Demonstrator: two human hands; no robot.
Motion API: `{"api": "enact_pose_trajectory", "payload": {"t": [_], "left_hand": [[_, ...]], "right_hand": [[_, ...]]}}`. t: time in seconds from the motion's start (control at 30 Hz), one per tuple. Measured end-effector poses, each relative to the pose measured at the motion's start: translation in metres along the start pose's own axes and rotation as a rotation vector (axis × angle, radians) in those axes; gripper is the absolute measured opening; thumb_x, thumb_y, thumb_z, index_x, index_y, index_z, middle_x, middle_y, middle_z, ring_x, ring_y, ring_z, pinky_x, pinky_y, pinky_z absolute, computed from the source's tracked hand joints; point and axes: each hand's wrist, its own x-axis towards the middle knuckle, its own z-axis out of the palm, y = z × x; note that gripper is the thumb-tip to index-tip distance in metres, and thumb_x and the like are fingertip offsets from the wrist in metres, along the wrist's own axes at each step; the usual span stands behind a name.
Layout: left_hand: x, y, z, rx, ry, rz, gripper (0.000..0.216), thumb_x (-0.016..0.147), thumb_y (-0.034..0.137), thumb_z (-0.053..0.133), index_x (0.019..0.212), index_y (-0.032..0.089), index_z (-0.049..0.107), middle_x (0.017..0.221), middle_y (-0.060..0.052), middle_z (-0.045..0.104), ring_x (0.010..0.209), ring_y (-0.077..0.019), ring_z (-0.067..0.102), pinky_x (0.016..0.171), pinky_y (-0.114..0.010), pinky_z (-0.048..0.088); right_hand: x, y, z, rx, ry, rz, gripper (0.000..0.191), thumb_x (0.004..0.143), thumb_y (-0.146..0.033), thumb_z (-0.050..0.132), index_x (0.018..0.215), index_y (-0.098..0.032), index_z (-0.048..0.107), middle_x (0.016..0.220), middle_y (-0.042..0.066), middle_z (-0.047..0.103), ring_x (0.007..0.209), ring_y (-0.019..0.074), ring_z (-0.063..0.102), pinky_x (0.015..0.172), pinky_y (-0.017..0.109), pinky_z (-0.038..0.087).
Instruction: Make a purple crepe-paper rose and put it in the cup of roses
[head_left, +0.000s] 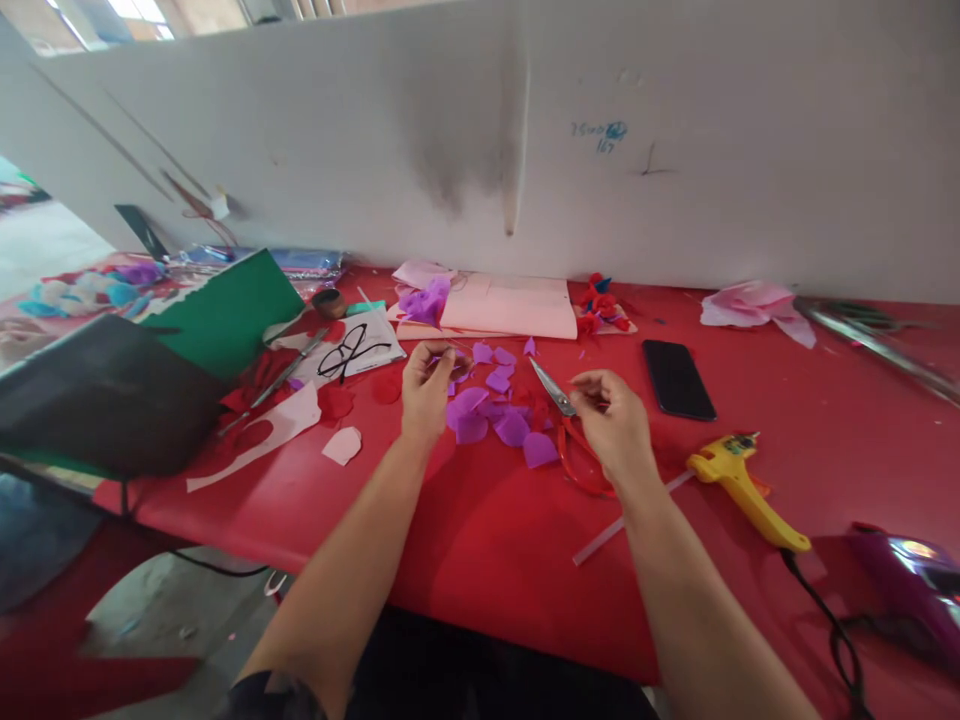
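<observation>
My left hand [427, 390] is raised over the left side of a pile of purple petal cutouts [513, 428], its thumb and fingers pinched together. Whatever sits in that pinch is too small to make out. To the right, my right hand [616, 420] has its thumb and fingers curled closed beside the red-handled scissors [553, 386]. The blades point away and to the left, and the handles lie partly behind this hand. It is unclear whether the fingers touch them or hold something small. Red petal pieces are mixed in near the scissors.
A black phone [679, 380], a yellow glue gun [746, 490] with its cord and a glue stick [600, 540] lie right. Black-framed glasses [349, 352], pink scraps [277, 430] and a green sheet [229, 315] are left. Pink sheets [510, 305] lie before the white partition [337, 150].
</observation>
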Motion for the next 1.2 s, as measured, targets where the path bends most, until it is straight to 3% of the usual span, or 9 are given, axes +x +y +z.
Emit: {"api": "enact_pose_trajectory", "payload": {"t": [0.1,0.23,0.43,0.57,0.83,1.03,1.2], "left_hand": [[-0.004,-0.003,0.003,0.086,-0.03,-0.022,0.014,0.075,0.025,0.063,0.078,0.02,0.05,0.064,0.004,0.055,0.06,-0.0098,0.057,0.063,-0.025,0.045],[-0.011,-0.006,0.01,0.201,-0.075,-0.027,0.007,0.078,0.016,0.054,0.076,0.019,0.048,0.06,0.005,0.047,0.054,-0.0074,0.045,0.057,-0.021,0.037],[-0.018,-0.01,0.017,0.183,-0.126,-0.087,0.008,0.079,0.014,0.05,0.075,0.02,0.046,0.061,0.005,0.043,0.055,-0.0087,0.038,0.055,-0.023,0.031],[-0.019,-0.017,0.016,0.17,-0.132,-0.066,0.008,0.079,0.015,0.05,0.074,0.02,0.046,0.066,0.004,0.043,0.057,-0.0086,0.036,0.057,-0.023,0.03],[-0.019,-0.017,0.016,0.249,-0.114,-0.059,0.006,0.077,0.015,0.05,0.078,0.019,0.054,0.071,0.002,0.048,0.061,-0.0103,0.039,0.06,-0.024,0.033],[-0.024,-0.009,0.021,0.306,-0.121,-0.103,0.011,0.075,0.017,0.052,0.08,0.018,0.062,0.073,0.0,0.056,0.066,-0.0118,0.046,0.064,-0.025,0.037],[-0.03,-0.01,0.024,0.278,-0.143,-0.124,0.017,0.071,0.024,0.064,0.086,0.017,0.065,0.075,-0.001,0.061,0.067,-0.0122,0.05,0.065,-0.026,0.04]], "right_hand": [[0.0,0.001,0.003,-0.299,-0.118,-0.11,0.02,0.077,-0.02,0.054,0.09,-0.021,0.069,0.087,0.006,0.069,0.083,0.0216,0.058,0.08,0.035,0.038],[-0.006,-0.001,0.011,-0.583,-0.22,-0.092,0.02,0.08,-0.022,0.055,0.084,-0.024,0.074,0.086,0.007,0.07,0.087,0.0257,0.055,0.076,0.036,0.036],[-0.017,-0.013,0.021,-0.767,-0.182,-0.119,0.028,0.081,-0.038,0.057,0.097,-0.02,0.072,0.091,0.012,0.069,0.091,0.0318,0.053,0.074,0.041,0.034],[-0.015,-0.011,0.025,-0.745,-0.173,-0.105,0.023,0.084,-0.031,0.053,0.09,-0.023,0.074,0.09,0.01,0.07,0.092,0.0308,0.053,0.075,0.04,0.035],[-0.003,0.0,0.022,-0.202,-0.06,-0.037,0.026,0.081,-0.033,0.054,0.087,-0.018,0.074,0.085,0.008,0.072,0.079,0.0221,0.061,0.081,0.037,0.041],[-0.01,-0.015,0.024,0.644,-0.031,0.359,0.023,0.062,-0.034,0.075,0.079,-0.02,0.073,0.072,0.0,0.07,0.065,0.014,0.059,0.065,0.027,0.045],[-0.011,-0.03,0.022,0.917,-0.114,0.604,0.023,0.048,-0.026,0.082,0.067,-0.018,0.071,0.064,-0.001,0.068,0.057,0.0111,0.057,0.053,0.022,0.044]]}}
